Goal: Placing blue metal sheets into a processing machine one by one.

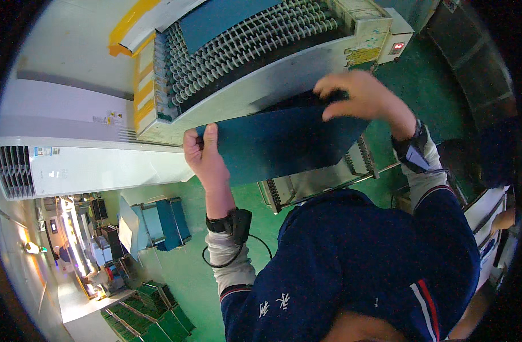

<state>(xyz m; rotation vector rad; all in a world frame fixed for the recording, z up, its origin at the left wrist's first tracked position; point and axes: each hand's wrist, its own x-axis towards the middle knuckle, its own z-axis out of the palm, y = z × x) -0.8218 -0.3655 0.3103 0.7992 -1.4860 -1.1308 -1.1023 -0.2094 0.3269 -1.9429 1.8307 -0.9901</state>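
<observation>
A dark blue flat panel (266,142) is held up in front of me, below the near edge of a roller conveyor. My left hand (207,157) is closed on its left corner, thumb on top. My right hand (360,97) is above the panel's right end, thumb and fingers apart and slightly blurred; whether the thumb touches the panel is hard to see. Another blue panel (221,25) lies on the rows of white rollers (255,48) of the conveyor. Beneath the held panel stands a metal rack (318,183) with toothed side rails, partly hidden.
The conveyor's pale front wall (244,94) runs across ahead, with a control box (396,43) at its right end. A white air-conditioner cabinet (95,171) stands left. Farther back are a rack of blue panels (172,222) and green racks (150,313) on the green floor (198,268).
</observation>
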